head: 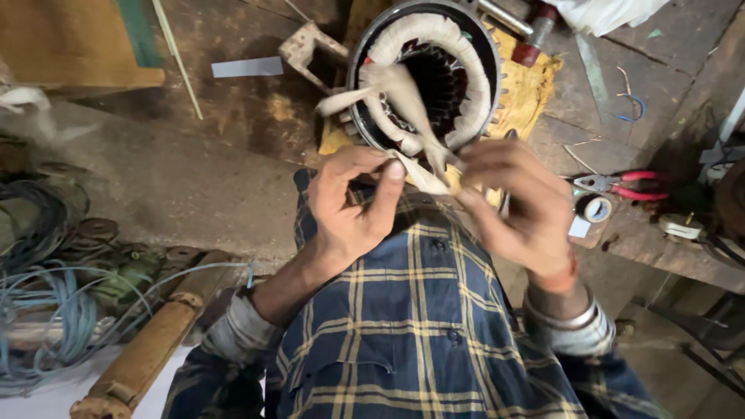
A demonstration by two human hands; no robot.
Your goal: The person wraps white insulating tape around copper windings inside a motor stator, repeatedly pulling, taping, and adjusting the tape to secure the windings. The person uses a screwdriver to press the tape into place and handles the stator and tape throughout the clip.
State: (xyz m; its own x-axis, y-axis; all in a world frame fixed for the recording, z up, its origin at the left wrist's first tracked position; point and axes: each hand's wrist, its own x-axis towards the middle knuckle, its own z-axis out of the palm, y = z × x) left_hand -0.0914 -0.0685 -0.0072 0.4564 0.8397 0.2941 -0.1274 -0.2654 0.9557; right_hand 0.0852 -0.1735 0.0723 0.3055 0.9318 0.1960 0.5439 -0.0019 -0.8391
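Note:
A round motor stator (425, 74) with a dark metal ring and white cloth-wrapped windings rests on a yellow cloth (530, 89) on the workbench. Several pale cloth tape strands (403, 89) run from its winding down toward me. My left hand (353, 206) pinches one end of the tape between thumb and forefinger. My right hand (516, 206) grips the tape just beside it, fingers curled over the strand. Both hands hover above my blue and yellow checked shirt, close to the stator's near rim.
Red-handled pliers (625, 186) and a small tape roll (596, 209) lie on the bench at the right. Coils of blue and grey wire (54, 310) and a rusty cylinder (147, 349) sit at the left. A small metal bracket (306, 50) lies beside the stator.

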